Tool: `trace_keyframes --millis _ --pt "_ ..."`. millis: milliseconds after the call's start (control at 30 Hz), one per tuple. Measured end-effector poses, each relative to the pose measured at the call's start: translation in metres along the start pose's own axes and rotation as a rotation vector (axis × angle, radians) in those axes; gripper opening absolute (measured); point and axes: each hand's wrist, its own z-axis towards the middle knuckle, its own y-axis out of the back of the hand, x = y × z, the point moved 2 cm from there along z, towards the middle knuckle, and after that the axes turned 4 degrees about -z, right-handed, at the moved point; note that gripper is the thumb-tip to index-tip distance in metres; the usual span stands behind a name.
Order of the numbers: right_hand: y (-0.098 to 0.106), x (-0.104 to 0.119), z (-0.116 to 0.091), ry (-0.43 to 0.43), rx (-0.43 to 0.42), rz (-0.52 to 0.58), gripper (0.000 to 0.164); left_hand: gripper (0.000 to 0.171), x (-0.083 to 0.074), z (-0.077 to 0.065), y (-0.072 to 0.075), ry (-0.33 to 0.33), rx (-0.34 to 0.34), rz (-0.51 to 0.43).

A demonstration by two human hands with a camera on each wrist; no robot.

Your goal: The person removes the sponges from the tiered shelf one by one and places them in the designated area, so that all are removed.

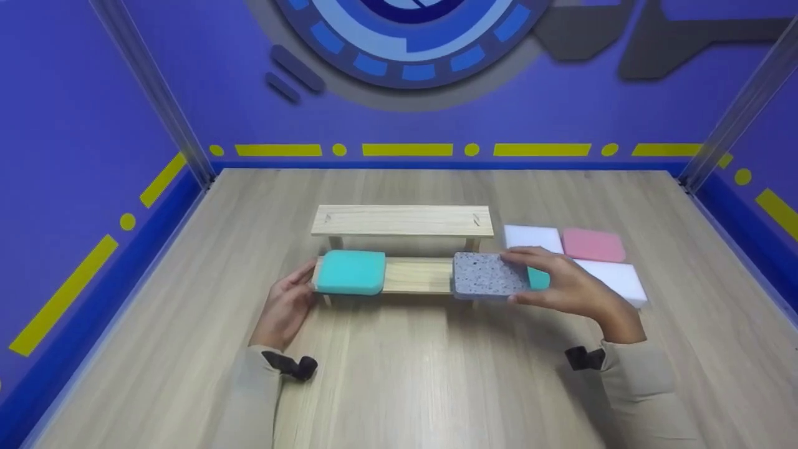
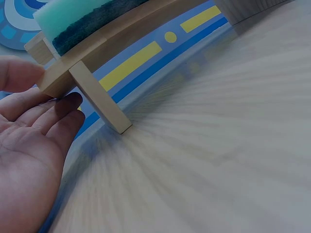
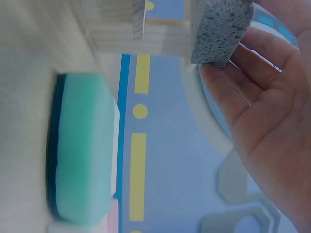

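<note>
"Grey speckled sponge [image 1: 483, 275]: where is it being held?"

"Over the right end of the front wooden plank [image 1: 418, 275]. It is being pinched by the right hand [image 1: 572, 285], with the far edge being met by fingers and the near edge by the thumb. Whether any weight is being taken by the plank cannot be told."

"And what handling is being expected?"

"Lightness and some give are being guessed from the pores (plainly being shown in the right wrist view), with little slipperiness. A hold across the two long edges, as is being used, is being judged best; hard squeezing is being advised against, since the sponge would probably be bent."

"What is being gripped by the left hand [image 1: 287, 308]?"

"The plank's left end is being pinched, just beside the turquoise sponge [image 1: 352, 272] that is being carried on top. To the right, a teal sponge [image 3: 82, 150], white blocks [image 1: 533, 237] and a pink sponge [image 1: 593, 244] are being supported by the desk [image 1: 399, 380]."
</note>
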Motion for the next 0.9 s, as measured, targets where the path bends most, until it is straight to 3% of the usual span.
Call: trace_keyframes --millis 700,900 --pt "0.003 -0.024 -0.023 -0.063 0.003 -0.079 0.066 0.057 0.0 -0.002 -0.002 -0.012 -0.01 -0.047" --pt "0.004 -0.029 -0.028 -0.076 0.008 -0.082 0.065 0.057 0.0 -0.002 -0.001 -0.009 0.005 -0.02"
